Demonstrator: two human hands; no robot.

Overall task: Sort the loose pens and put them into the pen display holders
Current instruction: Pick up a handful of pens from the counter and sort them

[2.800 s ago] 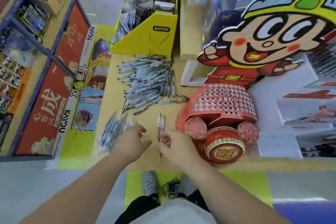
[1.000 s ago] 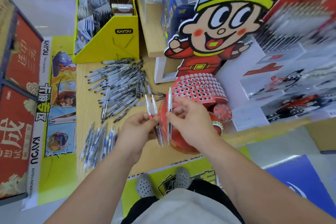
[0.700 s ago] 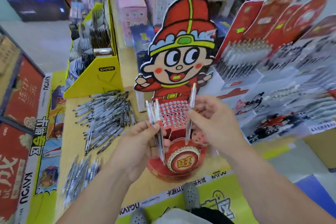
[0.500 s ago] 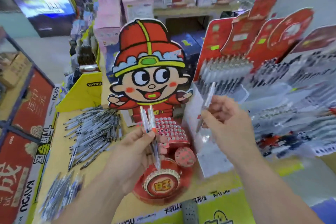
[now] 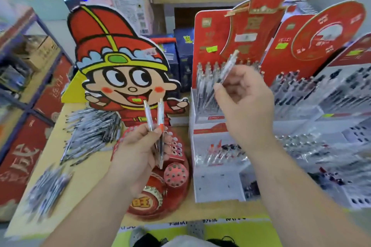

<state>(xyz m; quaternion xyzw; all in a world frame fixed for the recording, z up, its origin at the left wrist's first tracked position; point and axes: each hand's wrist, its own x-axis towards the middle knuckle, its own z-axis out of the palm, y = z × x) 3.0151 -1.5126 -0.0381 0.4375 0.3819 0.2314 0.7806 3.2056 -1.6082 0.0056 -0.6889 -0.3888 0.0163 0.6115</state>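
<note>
The tiered white display holder [image 5: 210, 186] carries upright pens in its top row. Before it the right hand [image 5: 247, 104] pinches one clear pen [image 5: 226, 67], tilted. The left hand [image 5: 136, 154] grips two pens [image 5: 160, 113] above the red holed holder [image 5: 175, 174]. Loose pens [image 5: 90, 130] lie heaped on the bench [image 5: 90, 178]. Writing on the red cards is too blurred to read

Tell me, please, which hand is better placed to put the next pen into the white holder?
Right, I think. The right hand pinches one pen close to the white holder, while the left hand holds two pens over the red stand.
</note>
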